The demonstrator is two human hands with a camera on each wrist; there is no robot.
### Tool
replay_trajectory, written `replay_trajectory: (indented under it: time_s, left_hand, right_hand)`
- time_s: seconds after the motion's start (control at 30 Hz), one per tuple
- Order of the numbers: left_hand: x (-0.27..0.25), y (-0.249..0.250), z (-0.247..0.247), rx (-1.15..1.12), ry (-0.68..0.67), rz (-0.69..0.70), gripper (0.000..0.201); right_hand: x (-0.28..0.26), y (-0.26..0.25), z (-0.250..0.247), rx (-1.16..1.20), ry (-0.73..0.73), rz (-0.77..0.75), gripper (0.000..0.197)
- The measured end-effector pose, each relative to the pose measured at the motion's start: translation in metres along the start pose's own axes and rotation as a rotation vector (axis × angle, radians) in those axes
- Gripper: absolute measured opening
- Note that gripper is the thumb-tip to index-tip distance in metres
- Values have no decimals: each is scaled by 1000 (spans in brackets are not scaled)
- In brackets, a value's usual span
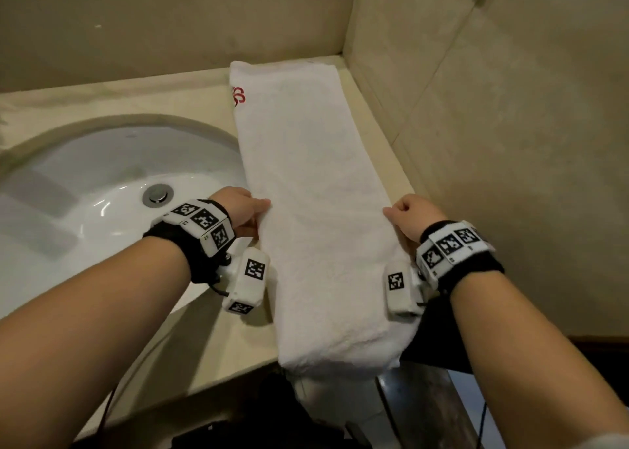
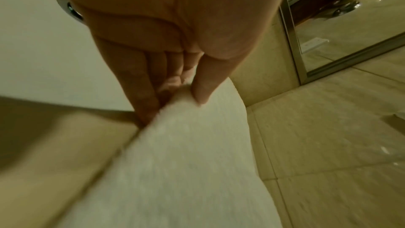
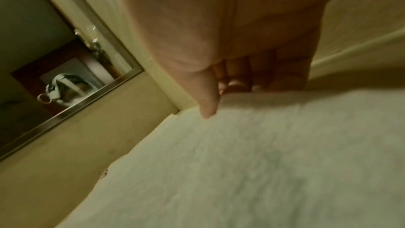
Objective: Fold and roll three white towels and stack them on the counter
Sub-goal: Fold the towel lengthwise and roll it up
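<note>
The white towel (image 1: 316, 189) lay folded into 1 long strip on the bench (image 1: 177, 87), running from the back wall toward me, with its near end hanging over the front edge. A red embroidered mark (image 1: 238, 95) showed at its far left corner. I had my left hand (image 1: 240, 210) at the strip's left edge, and its grip was a pinch: in the left wrist view the thumb (image 2: 205, 82) lay on top of the cloth and the fingers (image 2: 140, 82) sat under its edge. My right hand (image 1: 413, 215) held the right edge opposite, grip closed on the towel, thumb on top and curled fingers tucked beneath in the right wrist view. The round white sink (image 1: 85, 189) sat just left of the towel, its metal drain (image 1: 157, 194) near my left wrist. Beige tiled wall (image 1: 510, 125) stood close along the right side.
</note>
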State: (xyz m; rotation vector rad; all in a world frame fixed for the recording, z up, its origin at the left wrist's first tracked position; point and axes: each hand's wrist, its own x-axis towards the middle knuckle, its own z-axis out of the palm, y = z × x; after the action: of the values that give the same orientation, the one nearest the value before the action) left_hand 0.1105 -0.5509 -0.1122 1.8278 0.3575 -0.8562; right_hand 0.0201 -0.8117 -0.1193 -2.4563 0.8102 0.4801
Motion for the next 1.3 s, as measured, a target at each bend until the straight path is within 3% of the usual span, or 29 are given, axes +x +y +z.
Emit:
replay_trajectory:
  time_s: [0.07, 0.2, 0.4, 0.57, 0.63, 0.8, 1.0, 1.1, 1.17, 1.23, 1.3]
  left_hand:
    - [8, 4, -5, -27, -14, -14, 20]
    - [19, 8, -11, -12, -52, -34, 18]
    - [32, 14, -13, -21, -15, 5, 23]
    - [40, 12, -15, -32, -52, 0, 22]
    - [45, 17, -15, -33, -45, 8, 22]
    - [72, 46, -20, -38, 42, 34, 23]
    - [100, 82, -33, -105, 169, 127, 26]
    - [109, 89, -40, 9, 159, 134, 23]
    - [113, 91, -45, 227, 217, 192, 16]
    - [121, 97, -52, 514, 317, 318, 37]
    - [128, 107, -58, 775, 345, 515, 56]
  right_hand:
    - [4, 6, 0, -27, 20, 30, 32]
    - [18, -6, -5, -55, -71, 34, 38]
    - [49, -28, -9, -110, 37, 22, 22]
    - [58, -32, -7, -77, 80, -9, 31]
    - [66, -38, -9, -129, 69, -26, 26]
    - [87, -50, -16, -141, 2, -24, 37]
    - [116, -81, -29, -210, 61, -39, 24]
    - [120, -89, -34, -232, 126, -28, 18]
    - [122, -100, -34, -252, 232, -143, 24]
    - [132, -119, -38, -248, 286, -343, 32]
    - [147, -140, -42, -224, 198, -488, 35]
